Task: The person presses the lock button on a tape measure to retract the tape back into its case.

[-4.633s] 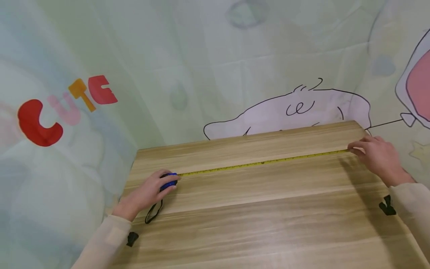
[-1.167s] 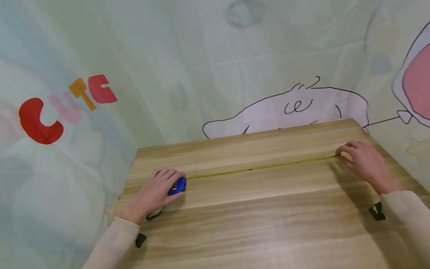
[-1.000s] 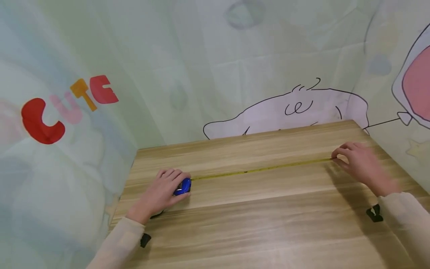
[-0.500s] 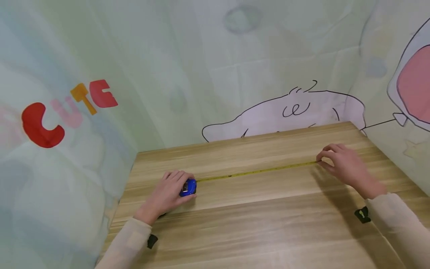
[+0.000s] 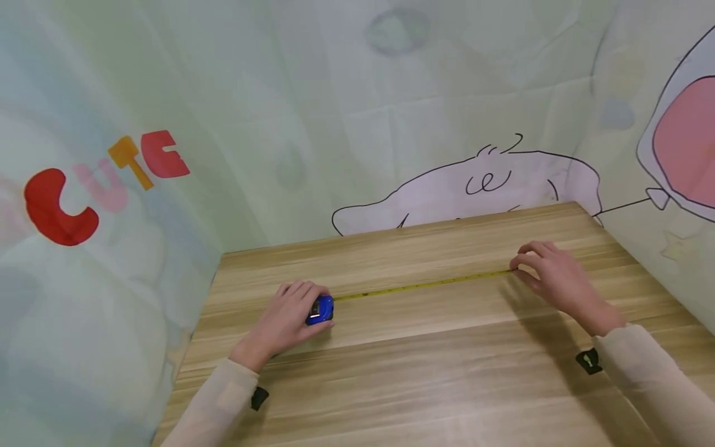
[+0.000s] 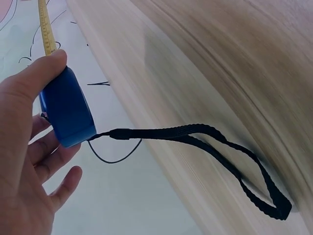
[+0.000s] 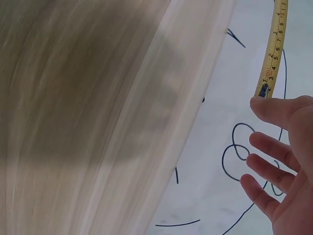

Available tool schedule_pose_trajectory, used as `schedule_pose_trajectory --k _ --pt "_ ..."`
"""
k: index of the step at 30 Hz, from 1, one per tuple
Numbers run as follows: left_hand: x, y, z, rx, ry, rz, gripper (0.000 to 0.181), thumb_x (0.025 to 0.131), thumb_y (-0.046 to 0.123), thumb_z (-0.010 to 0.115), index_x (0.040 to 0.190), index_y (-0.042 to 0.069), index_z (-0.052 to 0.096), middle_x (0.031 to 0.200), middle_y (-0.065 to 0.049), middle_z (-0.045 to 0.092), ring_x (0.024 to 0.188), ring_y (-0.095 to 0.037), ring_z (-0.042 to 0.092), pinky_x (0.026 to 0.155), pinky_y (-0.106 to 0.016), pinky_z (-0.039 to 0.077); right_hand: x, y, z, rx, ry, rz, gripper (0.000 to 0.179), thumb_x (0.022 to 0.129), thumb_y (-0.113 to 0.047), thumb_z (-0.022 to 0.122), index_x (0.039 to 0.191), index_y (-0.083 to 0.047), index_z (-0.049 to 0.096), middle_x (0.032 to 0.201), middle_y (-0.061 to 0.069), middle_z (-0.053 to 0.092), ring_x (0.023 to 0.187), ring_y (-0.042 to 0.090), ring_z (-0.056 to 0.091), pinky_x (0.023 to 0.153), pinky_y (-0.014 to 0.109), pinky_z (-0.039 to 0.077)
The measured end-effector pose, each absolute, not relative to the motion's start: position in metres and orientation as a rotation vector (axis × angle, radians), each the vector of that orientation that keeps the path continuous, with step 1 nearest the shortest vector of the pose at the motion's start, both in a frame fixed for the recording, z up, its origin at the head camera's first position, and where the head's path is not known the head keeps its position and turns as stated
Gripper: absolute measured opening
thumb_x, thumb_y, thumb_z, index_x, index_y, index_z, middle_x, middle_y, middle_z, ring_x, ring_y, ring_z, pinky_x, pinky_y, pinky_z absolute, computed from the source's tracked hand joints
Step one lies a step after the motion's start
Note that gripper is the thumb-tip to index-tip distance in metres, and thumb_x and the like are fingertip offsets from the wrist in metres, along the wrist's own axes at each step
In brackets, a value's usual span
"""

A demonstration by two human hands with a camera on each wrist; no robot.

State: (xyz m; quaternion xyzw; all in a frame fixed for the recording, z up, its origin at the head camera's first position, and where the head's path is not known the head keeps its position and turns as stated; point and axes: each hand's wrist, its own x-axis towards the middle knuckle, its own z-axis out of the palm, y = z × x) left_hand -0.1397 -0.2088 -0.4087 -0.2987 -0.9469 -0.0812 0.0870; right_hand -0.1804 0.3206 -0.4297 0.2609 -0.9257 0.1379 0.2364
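My left hand [image 5: 287,320] grips the blue case of a tape measure [image 5: 321,310], thumb and fingers around its sides. From the case a yellow blade [image 5: 419,286] runs out to the right, stretched above the wooden table [image 5: 424,385]. At its far end my right hand [image 5: 558,278] pinches the tip between thumb and index finger. In the right wrist view the blade's end [image 7: 264,90] shows low numbers and a dark end piece by the thumb; the other fingers are spread loosely. A black wrist strap [image 6: 195,132] hangs from the case in the left wrist view.
A printed cloth [image 5: 313,124] with a cartoon drawing rises behind the table's back edge. Another with red and orange letters [image 5: 61,208] hangs on the left. Small black pieces show beside each sleeve [image 5: 650,372] at the wrists.
The right hand has moved left with the blade's tip, while the left hand has moved right with the case. The visible length of blade between them has become shorter.
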Motion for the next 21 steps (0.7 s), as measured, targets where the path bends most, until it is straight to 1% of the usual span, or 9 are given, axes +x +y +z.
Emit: schedule_pose_trajectory --k 5,11,16,21 --pt "-0.139 -0.204 -0.408 -0.861 -2.85 -0.279 0.057 0.092 0.049 0.082 0.13 0.011 0.063 0.123 -0.005 0.068 0.119 -0.026 0.06 0.107 -0.055 0.045 -0.179 0.311 -0.428 0.733 -2.519 0.407 0.019 0.083 -0.002 0.087 0.095 -0.013 0.077 0.111 0.017 0.071 0.106 0.042 0.065 0.08 0.062 0.052" --pt "-0.137 -0.2 -0.407 -0.851 -2.841 -0.295 0.056 0.09 0.049 0.084 0.127 0.012 0.065 0.122 -0.004 0.069 0.118 -0.026 0.06 0.107 -0.055 0.045 -0.18 0.299 -0.426 0.75 -2.519 0.441 0.019 0.084 -0.003 0.087 0.096 -0.015 0.078 0.114 0.018 0.071 0.108 0.041 0.064 0.084 0.062 0.051" --pt "-0.138 -0.195 -0.408 -0.878 -2.826 -0.29 0.056 0.09 0.05 0.084 0.127 0.012 0.065 0.122 -0.004 0.069 0.116 -0.025 0.06 0.107 -0.053 0.045 -0.177 0.291 -0.428 0.789 -2.492 0.433 0.021 0.082 -0.002 0.089 0.095 -0.015 0.077 0.111 0.016 0.071 0.104 0.04 0.066 0.082 0.06 0.052" --pt "-0.138 -0.191 -0.408 -0.903 -2.814 -0.304 0.055 0.09 0.048 0.085 0.126 0.011 0.066 0.121 -0.004 0.069 0.112 -0.024 0.06 0.103 -0.05 0.046 -0.172 0.282 -0.43 0.827 -2.47 0.436 0.023 0.081 -0.003 0.089 0.095 -0.017 0.077 0.11 0.014 0.072 0.102 0.037 0.067 0.079 0.057 0.054"
